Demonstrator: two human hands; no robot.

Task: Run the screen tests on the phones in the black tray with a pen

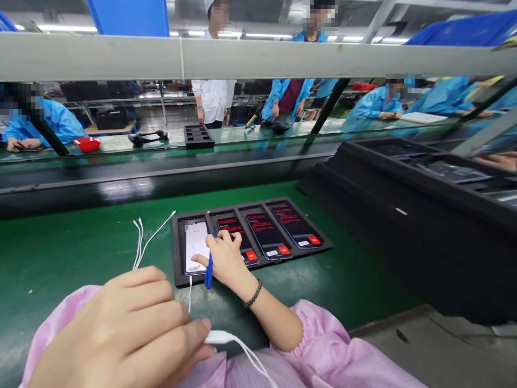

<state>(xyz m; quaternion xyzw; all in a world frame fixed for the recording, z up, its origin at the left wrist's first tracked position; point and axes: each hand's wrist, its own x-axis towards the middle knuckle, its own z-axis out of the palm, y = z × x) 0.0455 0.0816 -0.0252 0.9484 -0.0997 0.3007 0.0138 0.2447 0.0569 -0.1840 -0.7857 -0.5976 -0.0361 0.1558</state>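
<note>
Close to the camera, my left hand (pixel 125 323) is closed, pinching a white cable (pixel 220 337) at its thicker joint between thumb and fingers. My right hand (pixel 226 256) reaches over a black foam tray (pixel 177 237) with a blue pen (pixel 209 267) held in its fingers. Its thumb lies over the lower screen of the leftmost phone (pixel 196 240), which shows white and has a white plug in its bottom end. Three other phones, including the rightmost phone (pixel 297 223), show red text on black; my right hand partly hides the one beside the white screen.
Loose white cable ends (pixel 139 245) lie left of the tray on the green table (pixel 81 242). Dark foam sheets and trays (pixel 363 205) are stacked at the right. A grey bar (pixel 242 58) crosses above; beyond it, people in blue and white coats are around another bench.
</note>
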